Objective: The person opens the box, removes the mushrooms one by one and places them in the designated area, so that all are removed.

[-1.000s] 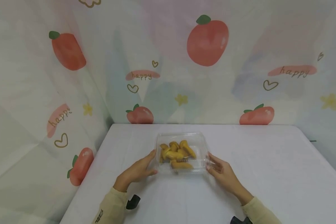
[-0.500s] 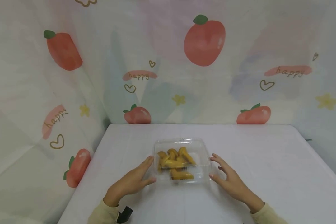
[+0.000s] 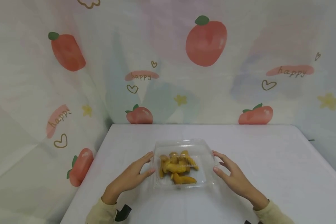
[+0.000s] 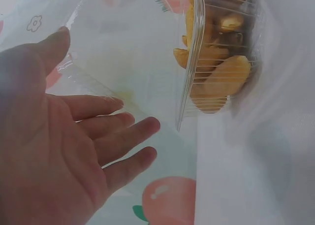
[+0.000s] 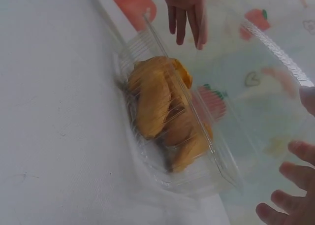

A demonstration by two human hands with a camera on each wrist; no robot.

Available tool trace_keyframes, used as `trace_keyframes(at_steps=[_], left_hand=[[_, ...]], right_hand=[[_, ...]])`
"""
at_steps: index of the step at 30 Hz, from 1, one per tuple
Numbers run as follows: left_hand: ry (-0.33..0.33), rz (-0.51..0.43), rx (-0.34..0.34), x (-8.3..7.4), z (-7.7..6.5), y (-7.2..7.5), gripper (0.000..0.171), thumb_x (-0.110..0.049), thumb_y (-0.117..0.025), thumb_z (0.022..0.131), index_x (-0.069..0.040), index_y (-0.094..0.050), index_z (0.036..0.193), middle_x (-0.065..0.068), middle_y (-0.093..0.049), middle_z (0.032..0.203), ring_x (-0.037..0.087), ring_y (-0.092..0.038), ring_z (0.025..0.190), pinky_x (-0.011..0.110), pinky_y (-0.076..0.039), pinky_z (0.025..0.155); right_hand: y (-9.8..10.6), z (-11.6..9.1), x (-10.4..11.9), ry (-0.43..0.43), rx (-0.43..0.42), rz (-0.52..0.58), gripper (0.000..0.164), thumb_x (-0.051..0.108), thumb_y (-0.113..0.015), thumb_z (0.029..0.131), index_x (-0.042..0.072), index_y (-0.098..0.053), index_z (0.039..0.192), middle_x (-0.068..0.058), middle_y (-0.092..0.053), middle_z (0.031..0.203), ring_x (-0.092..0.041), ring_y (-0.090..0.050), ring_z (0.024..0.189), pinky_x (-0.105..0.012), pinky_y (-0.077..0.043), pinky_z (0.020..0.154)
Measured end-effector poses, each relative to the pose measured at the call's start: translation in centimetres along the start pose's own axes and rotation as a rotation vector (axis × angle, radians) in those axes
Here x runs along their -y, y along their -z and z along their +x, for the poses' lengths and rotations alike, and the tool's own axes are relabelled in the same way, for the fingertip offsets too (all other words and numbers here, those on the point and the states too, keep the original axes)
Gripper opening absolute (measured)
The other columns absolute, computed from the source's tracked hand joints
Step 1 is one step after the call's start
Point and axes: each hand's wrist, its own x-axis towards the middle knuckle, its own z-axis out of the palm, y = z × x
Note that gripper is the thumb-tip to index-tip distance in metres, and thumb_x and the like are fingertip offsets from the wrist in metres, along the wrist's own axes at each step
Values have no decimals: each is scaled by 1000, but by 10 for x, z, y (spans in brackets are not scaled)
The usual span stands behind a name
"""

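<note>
A clear plastic clamshell box (image 3: 203, 179) stands on the white table in the head view. Inside it lie several yellow-brown pieces shaped like mushrooms (image 3: 175, 168). Its see-through lid looks tilted up, with a ridged strip (image 5: 278, 50) high near my right thumb in the right wrist view. My left hand (image 3: 131, 177) is at the box's left side, fingers (image 4: 123, 141) nearly straight and spread from the thumb. At the opposite side is my right hand (image 3: 235, 179), fingers loosely extended. Whether either hand presses the clear plastic is hard to tell.
A white cloth covers the table (image 3: 268, 155). Behind it and to the left hang pale fabric sheets (image 3: 218, 90) printed with red fruit and the word "happy". A dark wrist strap piece (image 3: 123, 213) shows by the left sleeve (image 3: 102, 213).
The box has come nearer to me, and both hands have drawn back with it and spread wider. The lid's ridged strip now lies farther from the box's near edge.
</note>
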Motion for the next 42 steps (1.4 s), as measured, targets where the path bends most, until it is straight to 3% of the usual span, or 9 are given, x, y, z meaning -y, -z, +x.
trace_keyframes(at_steps=[9,15,24,27,29,31,34,36,42], left_hand=[[9,-135,-1,6,6,3,63,-32,-50,107,-9,-27,161,16,-32,165,42,-49,140,64,-39,114],[-13,-186,10,9,10,4,64,-32,-49,107,-8,-24,161,14,-33,165,36,-54,138,59,-40,115],[-75,-416,31,21,16,8,62,-23,-48,108,-4,-21,161,17,-24,168,43,-46,143,55,-39,115],[-75,-472,29,23,15,10,63,-20,-48,108,-2,-18,161,18,-19,169,43,-42,145,58,-35,116],[-71,-481,31,25,15,11,65,-20,-49,108,-2,-17,161,17,-16,170,41,-40,147,57,-34,117],[-64,-483,38,25,16,12,67,-21,-50,107,-4,-16,162,14,-15,171,39,-38,149,56,-34,117],[-73,-475,53,28,18,14,69,-19,-51,107,-6,-11,163,11,-9,172,40,-30,153,57,-34,117],[-83,-479,61,30,21,15,71,-16,-51,107,-6,-9,163,11,-5,172,43,-24,154,59,-33,118],[-103,-456,73,35,30,13,75,-12,-52,105,-6,-4,163,13,3,172,45,-12,156,61,-26,121]], right_hand=[[8,8,3,26,9,41,54,6,-63,97,4,-46,148,-22,-52,148,21,-34,132,-3,-38,102],[12,12,6,31,13,65,57,6,-63,98,1,-42,151,-26,-48,151,22,-33,132,-1,-37,100],[11,19,4,18,32,121,61,6,-63,98,-3,-39,153,-31,-40,156,24,-33,131,-3,-42,98],[9,22,3,4,56,134,61,7,-62,99,-2,-37,154,-29,-38,157,-3,-43,142,-4,-42,99],[9,24,4,-5,76,135,63,7,-62,99,-2,-34,155,-29,-35,159,-27,-45,143,-12,-47,102],[10,26,6,-12,101,140,66,8,-61,99,-2,-30,157,-29,-31,161,-49,-38,140,-28,-52,105],[11,30,6,-35,144,151,72,10,-60,100,-2,-21,160,-29,-23,164,-55,-31,143,-54,-47,106],[12,32,5,-50,171,155,75,12,-59,101,-1,-16,161,-30,-19,165,-57,-27,145,-61,-42,105],[11,35,-1,-76,201,165,84,14,-60,100,5,-5,163,-33,-15,165,-59,-23,146,-67,-38,107]])
